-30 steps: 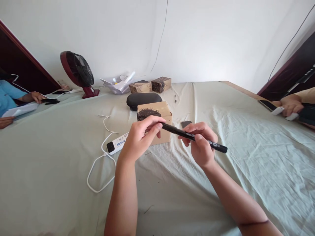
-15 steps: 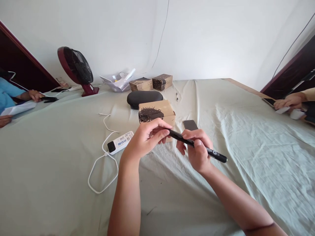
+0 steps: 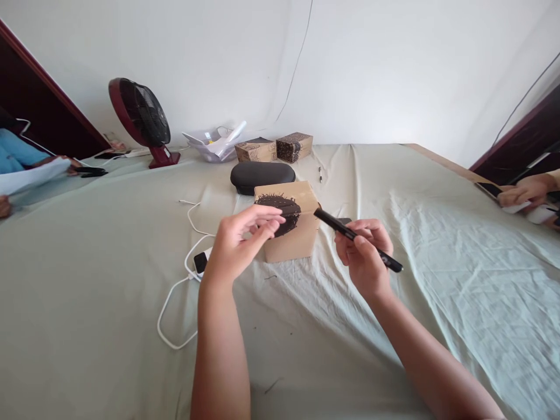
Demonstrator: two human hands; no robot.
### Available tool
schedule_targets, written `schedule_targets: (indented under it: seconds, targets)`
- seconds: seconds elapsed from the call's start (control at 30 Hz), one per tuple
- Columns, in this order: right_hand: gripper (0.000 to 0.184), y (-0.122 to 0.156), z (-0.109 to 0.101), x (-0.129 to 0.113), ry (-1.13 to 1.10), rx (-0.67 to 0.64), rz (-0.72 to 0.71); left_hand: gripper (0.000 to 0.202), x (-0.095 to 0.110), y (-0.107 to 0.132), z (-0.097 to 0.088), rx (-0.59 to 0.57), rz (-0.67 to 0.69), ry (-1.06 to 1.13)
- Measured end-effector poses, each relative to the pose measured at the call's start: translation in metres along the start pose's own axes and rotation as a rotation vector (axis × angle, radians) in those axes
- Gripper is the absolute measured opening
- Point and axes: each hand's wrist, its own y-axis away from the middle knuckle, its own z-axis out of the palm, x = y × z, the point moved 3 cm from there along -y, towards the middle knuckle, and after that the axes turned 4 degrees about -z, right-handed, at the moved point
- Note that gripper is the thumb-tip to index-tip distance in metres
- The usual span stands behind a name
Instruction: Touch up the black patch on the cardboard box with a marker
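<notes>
Left hand (image 3: 238,242) withdrew from marker (image 3: 341,228) | right fingers (image 3: 373,226) grip its middle | left's hold unclear

Beyond the left hand (image 3: 236,242), a cardboard box (image 3: 292,248) obstructs.

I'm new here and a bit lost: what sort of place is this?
Probably a shared workroom: a cloth-covered table bears a fan and cardboard boxes, with other people's hands at both sides.

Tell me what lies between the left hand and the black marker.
In the head view, no object hangs in the gap between the left hand and the black marker; the cardboard box shows behind it.
</notes>
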Motion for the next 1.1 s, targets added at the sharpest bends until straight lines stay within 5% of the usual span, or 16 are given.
schedule_targets:
  seconds: [0.2,0.27,0.37,0.57,0.63,0.83,1.1]
  targets:
    - [0.012,-0.002,-0.025,0.035,0.400,0.170,-0.136,0.012,-0.026,-0.006,-0.032,0.333,0.055,-0.164]
    - [0.029,0.005,-0.033,0.061,0.501,0.164,-0.069,0.009,-0.037,-0.011,-0.037,0.365,0.053,-0.252]
    - [0.055,0.019,-0.047,0.103,0.643,0.090,0.137,0.020,-0.051,-0.016,-0.037,0.327,0.005,-0.269]
    - [0.048,0.034,-0.069,0.153,0.996,-0.021,0.269,0.079,-0.058,-0.018,-0.023,0.029,-0.079,-0.386]
    - [0.049,0.037,-0.069,0.159,1.039,-0.061,0.284,0.073,-0.058,-0.018,-0.022,0.013,-0.046,-0.415]
    - [0.043,0.041,-0.060,0.158,1.155,-0.199,0.298,0.008,-0.050,-0.018,-0.021,0.065,0.110,-0.498]
    - [0.048,0.039,-0.061,0.153,1.049,-0.204,0.265,0.007,-0.041,-0.019,-0.021,0.058,0.141,-0.386]
